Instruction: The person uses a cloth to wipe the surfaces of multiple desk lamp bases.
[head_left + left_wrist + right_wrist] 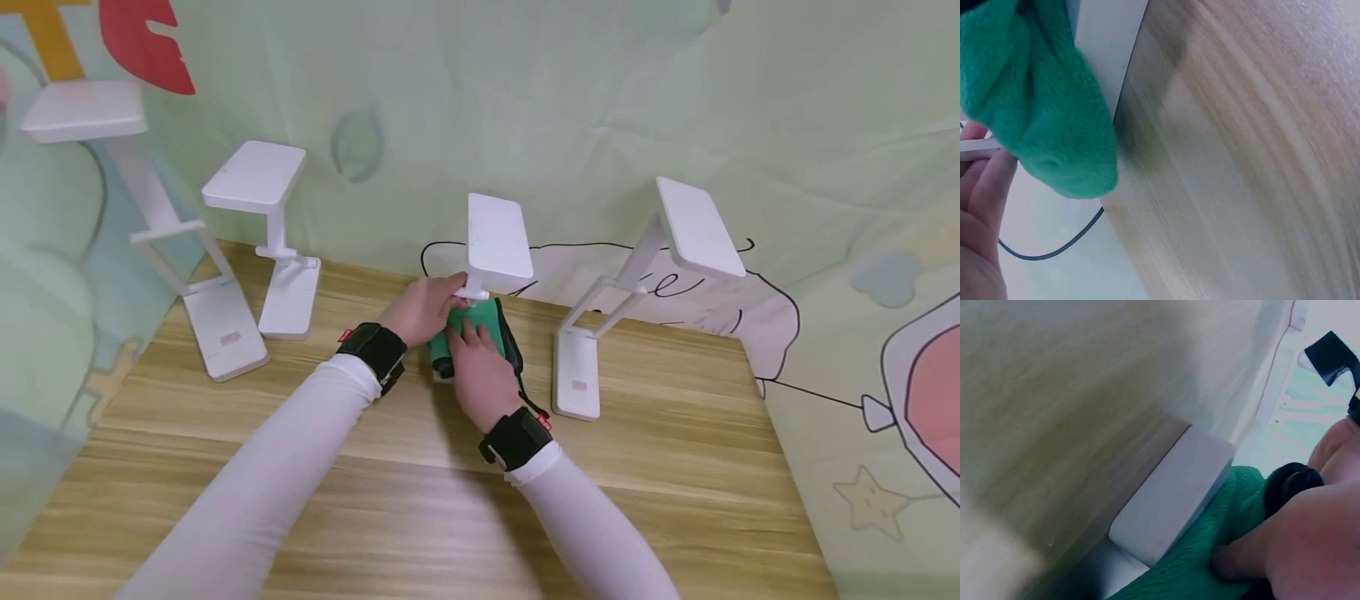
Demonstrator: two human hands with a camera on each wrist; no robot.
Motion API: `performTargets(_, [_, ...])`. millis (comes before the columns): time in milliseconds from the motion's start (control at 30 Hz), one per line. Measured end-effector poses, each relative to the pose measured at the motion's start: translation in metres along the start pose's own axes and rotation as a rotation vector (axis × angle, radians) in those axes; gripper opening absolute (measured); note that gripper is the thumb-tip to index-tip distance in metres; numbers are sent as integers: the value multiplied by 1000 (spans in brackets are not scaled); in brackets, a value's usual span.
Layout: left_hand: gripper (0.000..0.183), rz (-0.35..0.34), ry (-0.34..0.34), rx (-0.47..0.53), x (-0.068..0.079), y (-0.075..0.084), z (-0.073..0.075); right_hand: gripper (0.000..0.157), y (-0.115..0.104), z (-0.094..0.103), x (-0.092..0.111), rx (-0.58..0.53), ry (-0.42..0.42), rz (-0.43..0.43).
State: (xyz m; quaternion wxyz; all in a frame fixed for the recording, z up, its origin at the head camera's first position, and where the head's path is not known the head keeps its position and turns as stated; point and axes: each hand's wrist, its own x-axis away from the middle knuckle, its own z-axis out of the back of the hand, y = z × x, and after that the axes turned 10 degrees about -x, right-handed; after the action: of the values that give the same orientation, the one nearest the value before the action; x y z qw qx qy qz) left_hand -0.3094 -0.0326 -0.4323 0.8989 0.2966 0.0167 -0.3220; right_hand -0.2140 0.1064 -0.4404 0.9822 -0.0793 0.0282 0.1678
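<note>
In the head view, a white folding desk lamp (pixel 498 237) stands against the back wall. My left hand (pixel 422 310) holds its white arm near the lower joint; in the left wrist view the fingers (pixel 997 181) curl around a thin white bar. A fluffy green cloth (pixel 480 315) with black parts and a dangling strap drapes over the lamp's base (pixel 1172 494), which shows as a white block under it. My right hand (pixel 483 375) presses on this cloth with its fingers extended. In the right wrist view one digit sinks into the green pile.
Two more white desk lamps, a tall one (pixel 225 325) and a shorter one (pixel 288 296), stand at the left. Another lamp (pixel 576 375) stands close on the right. The wooden tabletop (pixel 420 517) ends at a printed fabric wall (pixel 420 125).
</note>
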Motion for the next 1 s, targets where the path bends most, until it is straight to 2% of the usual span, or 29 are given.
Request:
performTargets(400, [10, -26, 44, -22, -1, 0, 0, 41, -2, 7, 31, 33, -30, -50])
performTargets(700, [14, -20, 38, -19, 0, 2, -3, 38, -19, 10, 59, 65, -44, 52])
performTargets(867, [12, -9, 37, -11, 1, 2, -2, 42, -29, 11, 70, 28, -100, 93])
performTargets(1000, [5, -22, 51, -31, 2, 2, -2, 43, -31, 14, 76, -24, -106, 107])
